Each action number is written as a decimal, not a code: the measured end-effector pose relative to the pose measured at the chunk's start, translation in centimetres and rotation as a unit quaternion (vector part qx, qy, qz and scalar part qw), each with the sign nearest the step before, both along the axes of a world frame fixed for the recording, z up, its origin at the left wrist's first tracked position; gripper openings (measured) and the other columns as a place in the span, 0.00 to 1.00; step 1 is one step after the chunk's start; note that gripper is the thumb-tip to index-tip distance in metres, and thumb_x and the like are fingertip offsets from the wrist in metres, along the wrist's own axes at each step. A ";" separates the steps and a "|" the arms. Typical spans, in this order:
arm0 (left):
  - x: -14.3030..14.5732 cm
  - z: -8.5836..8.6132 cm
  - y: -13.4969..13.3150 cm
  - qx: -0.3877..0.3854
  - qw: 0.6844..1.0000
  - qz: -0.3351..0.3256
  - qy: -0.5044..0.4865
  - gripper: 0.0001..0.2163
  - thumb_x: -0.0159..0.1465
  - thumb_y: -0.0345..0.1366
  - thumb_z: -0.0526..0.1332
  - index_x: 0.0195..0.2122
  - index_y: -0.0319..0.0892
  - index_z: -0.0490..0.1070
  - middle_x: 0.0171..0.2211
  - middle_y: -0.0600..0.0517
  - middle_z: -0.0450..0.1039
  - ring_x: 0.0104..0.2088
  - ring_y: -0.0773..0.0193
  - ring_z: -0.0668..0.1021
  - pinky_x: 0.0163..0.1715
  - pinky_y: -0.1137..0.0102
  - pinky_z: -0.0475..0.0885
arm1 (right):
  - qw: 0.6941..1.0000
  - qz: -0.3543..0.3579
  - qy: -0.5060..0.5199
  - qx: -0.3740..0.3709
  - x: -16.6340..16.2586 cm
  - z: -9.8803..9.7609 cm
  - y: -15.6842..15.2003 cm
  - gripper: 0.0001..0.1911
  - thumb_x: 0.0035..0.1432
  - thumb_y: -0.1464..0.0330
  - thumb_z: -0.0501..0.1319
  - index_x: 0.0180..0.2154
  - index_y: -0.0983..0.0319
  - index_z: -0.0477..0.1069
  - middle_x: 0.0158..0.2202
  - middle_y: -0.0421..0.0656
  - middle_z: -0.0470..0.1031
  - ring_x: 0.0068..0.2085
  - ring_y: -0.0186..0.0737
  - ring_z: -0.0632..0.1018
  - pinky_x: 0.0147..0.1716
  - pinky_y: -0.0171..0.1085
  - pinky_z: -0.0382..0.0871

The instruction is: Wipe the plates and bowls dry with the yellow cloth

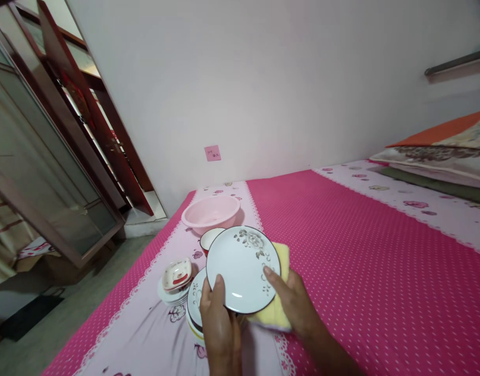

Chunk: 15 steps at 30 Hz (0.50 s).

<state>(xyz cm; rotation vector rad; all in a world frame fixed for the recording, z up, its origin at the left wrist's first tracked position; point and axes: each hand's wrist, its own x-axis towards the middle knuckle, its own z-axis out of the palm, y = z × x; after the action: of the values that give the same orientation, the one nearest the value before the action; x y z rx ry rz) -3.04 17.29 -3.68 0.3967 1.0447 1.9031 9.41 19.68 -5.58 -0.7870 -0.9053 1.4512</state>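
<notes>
A white plate with a dark rim and a grey flower print is held up facing me. My left hand grips its lower left edge, thumb on the front. At the right edge, my right hand pinches the plate with its thumb on the face. A yellow cloth lies between that hand's hidden fingers and the back of the plate. Behind and below the held plate is a stack of plates, partly covered by it and by my left hand.
Small square dishes sit on a pile of white plates at the left. Beyond them are a bowl, partly hidden, and a pink basin. Everything rests on a pink bedsheet; pillows lie far right.
</notes>
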 end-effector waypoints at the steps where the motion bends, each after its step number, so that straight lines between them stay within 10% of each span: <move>1: -0.5 0.1 0.0 0.007 1.000 -0.023 0.006 0.25 0.63 0.36 0.68 0.62 0.45 0.70 0.52 0.45 0.81 0.46 0.58 0.84 0.44 0.70 0.79 | 1.000 0.010 -0.007 -0.001 1.1 0.5 0.3 0.28 0.52 0.49 0.72 0.45 0.64 0.78 0.37 0.52 0.86 0.38 0.56 0.85 0.38 0.49 0.80; 8: -3.0 1.0 -1.2 -0.026 0.976 -0.165 0.138 0.30 0.57 0.48 0.73 0.58 0.40 0.74 0.45 0.41 0.83 0.45 0.50 0.84 0.46 0.63 0.79 | 0.981 0.169 -0.071 0.064 5.5 2.4 0.4 0.24 0.55 0.54 0.72 0.47 0.63 0.81 0.35 0.48 0.86 0.34 0.49 0.85 0.36 0.44 0.78; 15: -2.1 0.4 -0.9 -0.024 0.979 -0.070 0.191 0.27 0.59 0.52 0.70 0.53 0.39 0.78 0.43 0.43 0.84 0.41 0.53 0.84 0.41 0.67 0.79 | 0.984 0.160 -0.048 0.055 4.4 2.7 0.2 0.26 0.56 0.53 0.71 0.50 0.63 0.79 0.39 0.50 0.86 0.34 0.49 0.85 0.34 0.43 0.78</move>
<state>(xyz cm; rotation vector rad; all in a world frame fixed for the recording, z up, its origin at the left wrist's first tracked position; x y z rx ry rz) -5.11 16.41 -3.33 0.8102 1.2730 1.7086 13.82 19.93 -2.87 -0.6543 -1.2172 1.6342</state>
